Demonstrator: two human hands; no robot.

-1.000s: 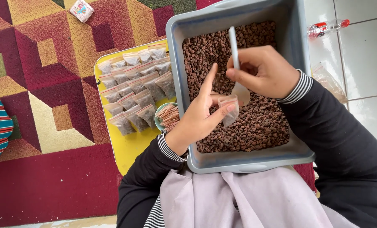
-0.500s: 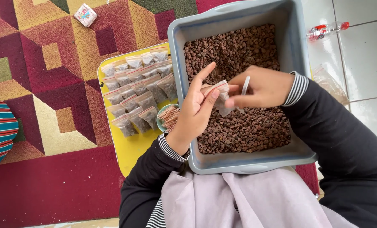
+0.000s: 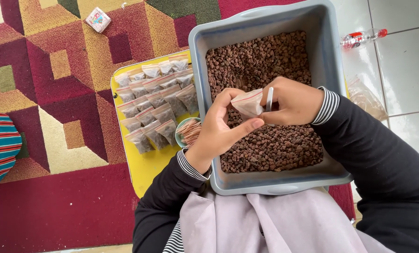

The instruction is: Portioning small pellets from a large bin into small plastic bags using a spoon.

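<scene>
A grey plastic tub [image 3: 326, 51] full of small brown pellets [image 3: 261, 61] sits in front of me. Over it, my left hand [image 3: 221, 126] pinches a small clear zip bag [image 3: 248, 103] by its top edge. My right hand [image 3: 291, 100] is closed around a white spoon [image 3: 269, 98] whose handle pokes up beside the bag, and its fingers also touch the bag. The spoon's bowl is hidden by the hand and bag.
A yellow tray [image 3: 148, 168] left of the tub holds rows of filled small bags [image 3: 155, 105] and a small bowl of thin brown sticks [image 3: 189, 132]. A patterned carpet lies underneath. A small packet [image 3: 98, 19] lies far left, a bottle [image 3: 362, 38] on the tiles right.
The right hand lifted the spoon out of the pellets and came to the bag. Both hands now hold the bag together, higher above the pellets.
</scene>
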